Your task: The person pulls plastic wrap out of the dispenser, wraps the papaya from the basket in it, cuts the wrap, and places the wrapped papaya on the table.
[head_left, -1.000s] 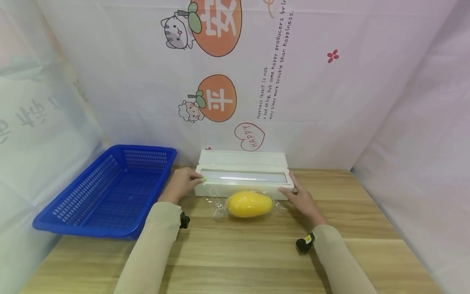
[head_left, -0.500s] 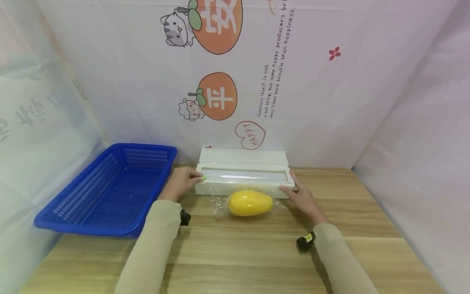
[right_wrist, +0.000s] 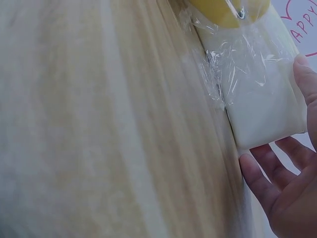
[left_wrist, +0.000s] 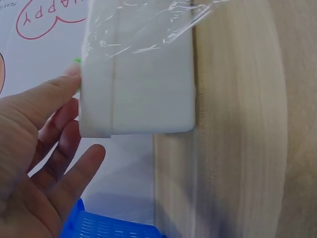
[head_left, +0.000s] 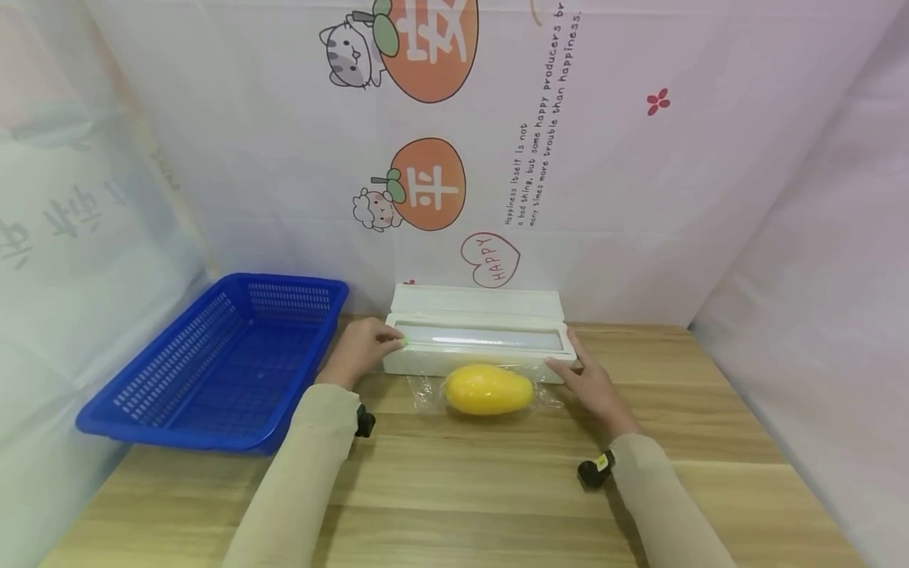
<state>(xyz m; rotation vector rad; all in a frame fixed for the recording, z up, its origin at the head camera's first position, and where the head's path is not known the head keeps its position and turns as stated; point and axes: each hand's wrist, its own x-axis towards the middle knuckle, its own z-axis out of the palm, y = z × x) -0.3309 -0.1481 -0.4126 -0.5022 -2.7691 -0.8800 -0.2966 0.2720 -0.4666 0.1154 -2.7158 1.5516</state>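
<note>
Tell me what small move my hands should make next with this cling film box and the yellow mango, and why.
Probably slide the green cutter tab under your left hand along the cling film box toward your right hand. The film lies over the yellow mango yet seems joined to the box, and both hands brace its ends.

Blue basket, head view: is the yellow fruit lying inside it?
No. The yellow fruit lies on the table before the white box, beside the basket.
</note>
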